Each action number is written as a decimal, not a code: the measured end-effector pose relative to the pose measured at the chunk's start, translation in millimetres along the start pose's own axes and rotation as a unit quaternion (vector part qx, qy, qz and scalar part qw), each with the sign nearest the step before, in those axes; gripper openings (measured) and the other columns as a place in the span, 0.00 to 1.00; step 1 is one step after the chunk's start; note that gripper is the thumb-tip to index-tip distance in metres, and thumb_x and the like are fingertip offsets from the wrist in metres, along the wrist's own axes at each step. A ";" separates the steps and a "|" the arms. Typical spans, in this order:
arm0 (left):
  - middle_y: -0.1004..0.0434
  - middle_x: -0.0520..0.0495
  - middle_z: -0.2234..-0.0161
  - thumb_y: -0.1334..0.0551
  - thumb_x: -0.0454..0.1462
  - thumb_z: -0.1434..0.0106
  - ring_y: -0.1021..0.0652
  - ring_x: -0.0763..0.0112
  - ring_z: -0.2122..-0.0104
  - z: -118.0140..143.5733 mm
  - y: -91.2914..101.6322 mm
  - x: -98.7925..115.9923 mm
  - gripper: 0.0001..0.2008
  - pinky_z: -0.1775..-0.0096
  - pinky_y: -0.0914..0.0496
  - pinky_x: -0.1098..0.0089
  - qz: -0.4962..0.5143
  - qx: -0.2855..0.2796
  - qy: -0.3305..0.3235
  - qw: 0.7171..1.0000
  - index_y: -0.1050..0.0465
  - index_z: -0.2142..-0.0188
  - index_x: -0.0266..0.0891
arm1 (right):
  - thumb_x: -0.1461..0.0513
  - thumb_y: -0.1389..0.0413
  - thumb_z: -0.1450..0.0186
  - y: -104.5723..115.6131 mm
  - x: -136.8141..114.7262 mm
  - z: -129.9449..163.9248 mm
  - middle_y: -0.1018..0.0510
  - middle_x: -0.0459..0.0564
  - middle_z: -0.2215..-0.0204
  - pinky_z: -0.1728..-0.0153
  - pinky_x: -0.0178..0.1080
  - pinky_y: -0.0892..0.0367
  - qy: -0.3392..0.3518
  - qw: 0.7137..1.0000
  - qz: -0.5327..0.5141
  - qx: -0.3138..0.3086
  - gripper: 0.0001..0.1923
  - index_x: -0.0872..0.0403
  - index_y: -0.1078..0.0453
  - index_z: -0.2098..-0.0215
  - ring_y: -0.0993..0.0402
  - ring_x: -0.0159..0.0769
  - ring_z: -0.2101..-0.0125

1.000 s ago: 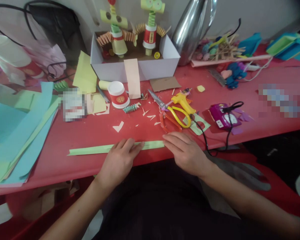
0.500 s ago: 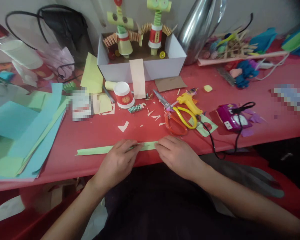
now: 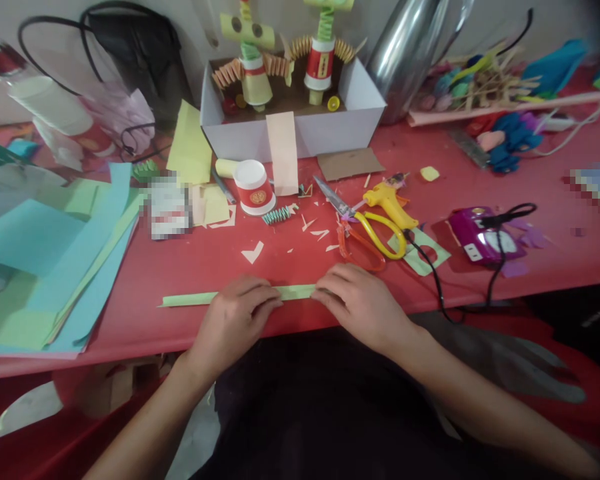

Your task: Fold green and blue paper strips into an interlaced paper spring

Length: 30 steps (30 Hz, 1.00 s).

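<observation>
A narrow, rolled or folded strip of light green paper (image 3: pixel 190 299) lies along the front of the red table. My left hand (image 3: pixel 237 313) pinches it near its middle, thumb below and fingers above. Its right end is gripped by my right hand (image 3: pixel 363 303), fingertips closed on the edge. Between the hands a short length of the strip shows. Just beyond them lie paper scraps (image 3: pixel 253 252), scissors (image 3: pixel 365 233) with one orange and one yellow handle, and a yellow glue gun (image 3: pixel 390 205).
A red and white paper cup (image 3: pixel 254 189) stands behind a coiled paper spring (image 3: pixel 279 215). Further back, a white box (image 3: pixel 330 130) holds two paper figures. Coloured sheets (image 3: pixel 40 240) are stacked at left. At right sits a purple socket block (image 3: pixel 485 237) with a black cord; a steel jug (image 3: pixel 405 60) stands behind.
The green strip looks narrower and more tightly rolled than before. My hands have stayed close to the same places on it, and the view has shifted slightly.
</observation>
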<state>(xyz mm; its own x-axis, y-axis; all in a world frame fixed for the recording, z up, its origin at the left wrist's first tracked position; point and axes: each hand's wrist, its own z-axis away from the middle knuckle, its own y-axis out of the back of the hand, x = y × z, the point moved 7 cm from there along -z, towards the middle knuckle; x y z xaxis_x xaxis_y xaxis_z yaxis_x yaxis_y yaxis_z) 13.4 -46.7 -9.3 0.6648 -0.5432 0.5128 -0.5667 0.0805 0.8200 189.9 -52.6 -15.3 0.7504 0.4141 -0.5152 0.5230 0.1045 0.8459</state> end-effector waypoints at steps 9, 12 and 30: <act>0.20 0.49 0.65 0.42 0.35 0.34 0.23 0.68 0.65 -13.8 -5.1 -14.9 0.07 0.62 0.30 0.68 0.007 -0.059 0.101 0.993 0.24 0.65 0.42 | 0.61 0.47 0.29 -2.4 2.3 -5.3 0.24 0.49 0.69 0.70 0.39 0.41 -0.034 0.994 0.100 0.015 0.09 0.54 0.29 0.66 0.28 0.39 0.66; 0.22 0.52 0.70 0.40 0.35 0.36 0.23 0.70 0.70 -19.7 -5.6 -18.8 0.05 0.67 0.32 0.70 0.018 -0.086 0.129 0.988 0.25 0.67 0.42 | 0.60 0.45 0.30 -1.6 2.5 -8.0 0.24 0.49 0.69 0.72 0.39 0.43 -0.043 0.994 0.105 0.008 0.08 0.54 0.30 0.67 0.28 0.38 0.66; 0.22 0.45 0.64 0.45 0.35 0.30 0.26 0.64 0.63 5.5 -6.9 -1.2 0.08 0.59 0.31 0.62 -0.088 -0.006 -0.025 0.996 0.27 0.58 0.39 | 0.67 0.44 0.32 -1.0 5.2 -2.2 0.25 0.51 0.65 0.60 0.43 0.34 0.051 0.998 0.030 -0.021 0.03 0.55 0.29 0.62 0.32 0.41 0.63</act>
<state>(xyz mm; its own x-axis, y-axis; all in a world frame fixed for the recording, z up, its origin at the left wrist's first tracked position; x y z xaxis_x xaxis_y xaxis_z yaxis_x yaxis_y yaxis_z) 13.9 -51.2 -17.0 0.7288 -0.5900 0.3476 -0.4371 -0.0102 0.8993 192.3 -48.5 -18.5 0.7345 0.5100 -0.4477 0.4587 0.1131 0.8813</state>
